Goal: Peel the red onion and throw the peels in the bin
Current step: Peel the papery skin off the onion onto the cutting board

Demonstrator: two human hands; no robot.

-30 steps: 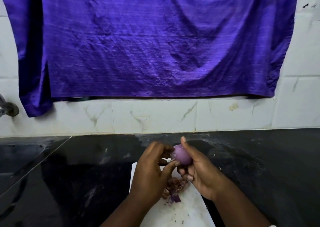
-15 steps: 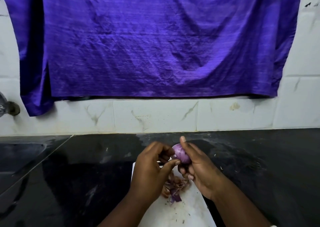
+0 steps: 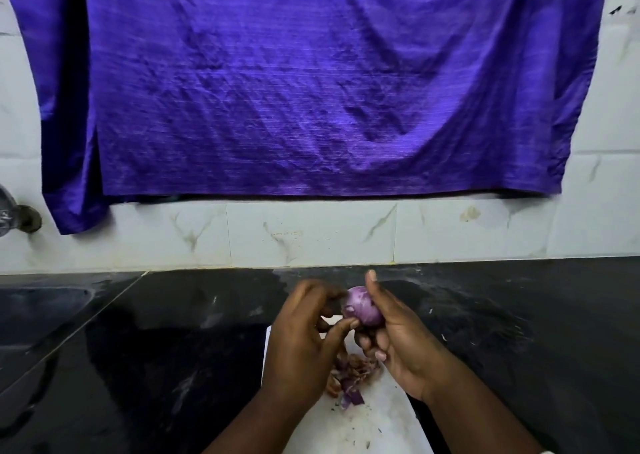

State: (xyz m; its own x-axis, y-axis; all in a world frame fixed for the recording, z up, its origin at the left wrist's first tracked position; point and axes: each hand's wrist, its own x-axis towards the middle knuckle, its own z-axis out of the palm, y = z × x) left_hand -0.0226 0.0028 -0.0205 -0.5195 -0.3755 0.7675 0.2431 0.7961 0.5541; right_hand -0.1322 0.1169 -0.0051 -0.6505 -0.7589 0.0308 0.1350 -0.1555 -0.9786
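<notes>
The small red onion [image 3: 362, 307], pale purple and glossy, is held above the white cutting board [image 3: 367, 422]. My right hand [image 3: 394, 339] grips it from the right, thumb up along its side and fingers curled beneath. My left hand [image 3: 308, 339] is at the onion's left side, its thumb tip and curled fingers pinching at the onion's skin. A heap of brown and purple peels [image 3: 351, 377] lies on the board under my hands. No bin is in view.
The board sits on a black stone counter [image 3: 173, 349] with wet smears. A sink [image 3: 38, 308] is set in at the far left, with a tap [image 3: 14, 213] on the tiled wall. A large purple cloth [image 3: 311, 83] hangs on that wall.
The onion has turned a little in my right hand and my left fingers have shifted on its left side. The peels on the board lie as before.
</notes>
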